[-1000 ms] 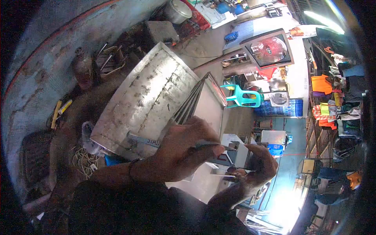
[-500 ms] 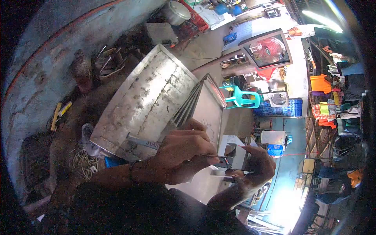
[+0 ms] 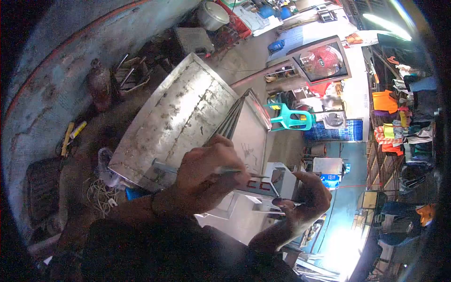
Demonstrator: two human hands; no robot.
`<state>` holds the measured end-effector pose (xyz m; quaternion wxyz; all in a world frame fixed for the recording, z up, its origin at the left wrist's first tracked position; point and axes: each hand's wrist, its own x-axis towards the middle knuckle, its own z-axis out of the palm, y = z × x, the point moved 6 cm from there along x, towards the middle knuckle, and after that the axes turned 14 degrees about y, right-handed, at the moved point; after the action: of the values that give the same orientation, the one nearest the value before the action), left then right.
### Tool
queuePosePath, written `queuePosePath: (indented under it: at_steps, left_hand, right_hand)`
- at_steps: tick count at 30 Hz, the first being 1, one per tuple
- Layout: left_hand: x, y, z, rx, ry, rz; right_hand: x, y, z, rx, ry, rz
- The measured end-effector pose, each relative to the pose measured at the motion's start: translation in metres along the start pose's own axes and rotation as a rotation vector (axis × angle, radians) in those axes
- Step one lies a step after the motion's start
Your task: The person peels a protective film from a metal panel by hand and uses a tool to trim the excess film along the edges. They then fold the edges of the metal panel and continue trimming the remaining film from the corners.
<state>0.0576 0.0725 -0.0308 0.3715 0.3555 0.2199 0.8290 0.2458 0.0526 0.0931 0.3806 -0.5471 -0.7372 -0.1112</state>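
My left hand (image 3: 209, 171) is closed, back of the hand toward me, with a thin rod-like tool (image 3: 256, 176) pointing from its fingers to the right. Opposite it, my right hand (image 3: 310, 199) curls with thumb and index finger facing left. A short, thin, bright metal piece (image 3: 275, 190) lies at the right thumb; I cannot tell what exactly those fingers grip. Between the hands shows a pale box-like piece (image 3: 282, 170) with a dark rectangular opening. Red markings (image 3: 257, 184) sit beside the left fingertips. Past my left hand lie stacked metal sheets (image 3: 249, 136) with handwriting on top.
The view is turned sideways. A large worn metal panel (image 3: 174, 115) lies beside the sheets. Beyond are a teal plastic chair (image 3: 293, 117), a fan with a red centre (image 3: 324, 61) and hanging clothes (image 3: 387, 101). Coiled cable (image 3: 99, 197) lies at lower left, near a painted wall (image 3: 51, 70).
My left hand has drawn back left and slightly down, away from my right hand, keeping the thin rod. More of the pale box-like piece and its red markings shows. My right hand has barely moved.
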Motion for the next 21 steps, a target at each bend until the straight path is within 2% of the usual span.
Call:
queuePosePath:
  at_steps: [3, 6, 13, 17, 19, 21]
  left_hand:
    - [-0.004, -0.011, 0.007, 0.095, -0.062, -0.118]
    - [-0.001, -0.009, 0.01, 0.092, -0.163, -0.08]
    - [-0.002, -0.013, 0.012, 0.035, -0.137, -0.17]
    - [-0.003, -0.012, 0.015, 0.008, -0.163, -0.249]
    - [-0.004, -0.013, 0.015, -0.013, -0.154, -0.28]
    - [-0.005, -0.014, 0.016, -0.022, -0.159, -0.294]
  right_hand:
    - [-0.001, 0.001, 0.0, 0.0, -0.008, 0.052]
    - [0.0, 0.002, 0.0, 0.0, -0.007, 0.059]
    - [-0.002, 0.004, 0.0, 0.071, 0.004, -0.062]
    - [-0.001, -0.001, 0.0, 0.03, -0.024, -0.034]
    - [0.001, 0.0, 0.0, 0.026, 0.018, 0.059]
    - [0.001, 0.003, 0.0, 0.02, 0.029, 0.034]
